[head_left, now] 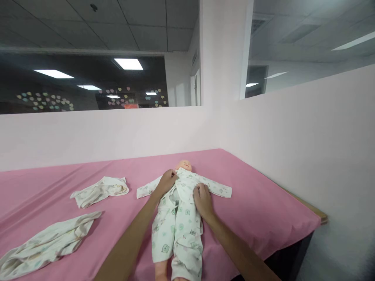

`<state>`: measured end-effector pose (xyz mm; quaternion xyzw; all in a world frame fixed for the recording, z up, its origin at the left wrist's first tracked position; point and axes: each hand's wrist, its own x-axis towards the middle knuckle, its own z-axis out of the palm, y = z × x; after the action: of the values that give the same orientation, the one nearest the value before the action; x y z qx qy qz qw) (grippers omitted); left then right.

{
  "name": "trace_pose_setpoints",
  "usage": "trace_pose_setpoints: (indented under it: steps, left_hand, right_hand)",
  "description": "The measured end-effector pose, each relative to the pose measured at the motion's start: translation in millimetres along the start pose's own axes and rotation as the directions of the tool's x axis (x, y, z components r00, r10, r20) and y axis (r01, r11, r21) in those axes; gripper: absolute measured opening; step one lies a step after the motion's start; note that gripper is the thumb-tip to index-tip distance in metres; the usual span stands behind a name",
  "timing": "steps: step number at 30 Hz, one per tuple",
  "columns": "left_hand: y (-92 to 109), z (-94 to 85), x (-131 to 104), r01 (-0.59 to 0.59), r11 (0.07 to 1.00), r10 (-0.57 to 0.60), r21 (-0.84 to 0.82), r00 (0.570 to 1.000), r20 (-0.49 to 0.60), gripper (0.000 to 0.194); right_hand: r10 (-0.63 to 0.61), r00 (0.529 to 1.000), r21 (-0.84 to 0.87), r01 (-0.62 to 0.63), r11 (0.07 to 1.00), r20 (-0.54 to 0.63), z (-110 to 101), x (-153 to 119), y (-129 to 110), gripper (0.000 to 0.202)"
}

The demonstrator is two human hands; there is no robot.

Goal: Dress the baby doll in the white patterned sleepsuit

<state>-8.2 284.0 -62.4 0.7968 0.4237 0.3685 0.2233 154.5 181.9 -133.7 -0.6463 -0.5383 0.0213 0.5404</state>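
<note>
A baby doll [185,164] lies on its back on the pink sheet, its head toward the wall. It wears a white printed baby top [187,183] with the sleeves spread to both sides, and matching pants [187,230]. My left hand [168,181] is closed at the top's left edge near the doll's neck, fingers pinched on the cloth. At the right side of the top's waist, my right hand [202,199] rests with its fingers curled against the fabric. What its fingertips grip is hidden. The doll's bare lower leg [161,269] shows below one pant leg.
Two more pieces of white baby clothing, a crumpled one [101,191] and a longer one [49,244], lie to the left. The pink sheet [249,210] covers a table whose wooden corner [320,214] shows at the right. White walls [117,134] with windows stand behind.
</note>
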Motion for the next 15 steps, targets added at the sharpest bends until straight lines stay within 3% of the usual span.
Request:
trace_pose_setpoints:
  steps: [7, 11, 15]
  left_hand:
    - [-8.8, 3.7, 5.5, 0.066, 0.985, -0.058, 0.160, 0.997, -0.054, 0.007]
    - [-5.8, 4.8, 8.2, 0.029, 0.956, -0.014, 0.292, 0.999, -0.051, 0.007]
    - [-2.8, 0.8, 7.3, -0.038, 0.954, 0.034, 0.299, 0.999, 0.018, 0.012]
  right_hand:
    - [-0.003, 1.000, 0.009, 0.002, 1.000, 0.015, 0.0, 0.6, 0.6, 0.016]
    - [0.000, 1.000, 0.004, 0.000, 1.000, 0.010, 0.5, 1.0, 1.1, 0.017]
    - [0.005, 1.000, 0.004, -0.005, 1.000, 0.003, 1.2, 1.2, 1.7, 0.017]
